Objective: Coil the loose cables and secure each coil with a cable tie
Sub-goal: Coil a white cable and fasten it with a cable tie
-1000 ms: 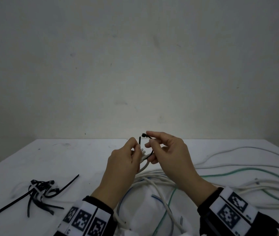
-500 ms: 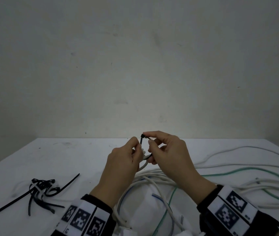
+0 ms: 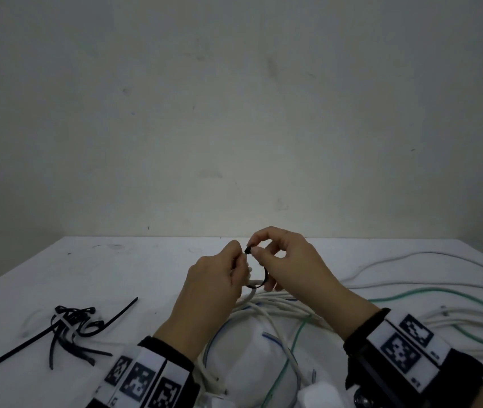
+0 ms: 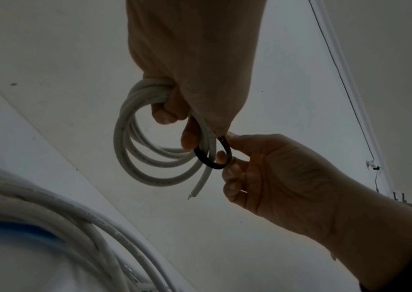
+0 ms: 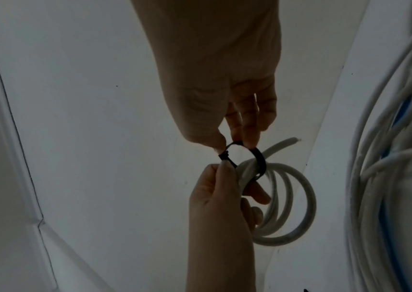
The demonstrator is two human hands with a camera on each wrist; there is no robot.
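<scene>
One small coil of round white plastic-sheathed cable (image 4: 134, 150), several turns, is held up above the white table (image 3: 116, 275) between your two hands. Your left hand (image 3: 210, 287) has its fingers curled round the gathered turns on one side, clamping them together; its thumb and forefinger also pinch near the tie's head. Your right hand (image 3: 290, 263) pinches the thin black plastic cable tie (image 5: 257, 160), which loops loosely round the bundle with its small square head (image 3: 247, 249) at the top between both sets of fingertips.

Handling, by judgement: the coil looks light and springy, likely to fan open if your left grip slackens, so keep hold right beside the tie. The tie looks stiff yet slick; take the tail close to the head and pull straight.

One cut cable end (image 4: 197, 189) hangs free below the loop.

Many loose white, green and blue cables (image 3: 411, 307) lie on the table nearer you. One heap of spare black ties (image 3: 69, 325) lies well apart, to your left.
</scene>
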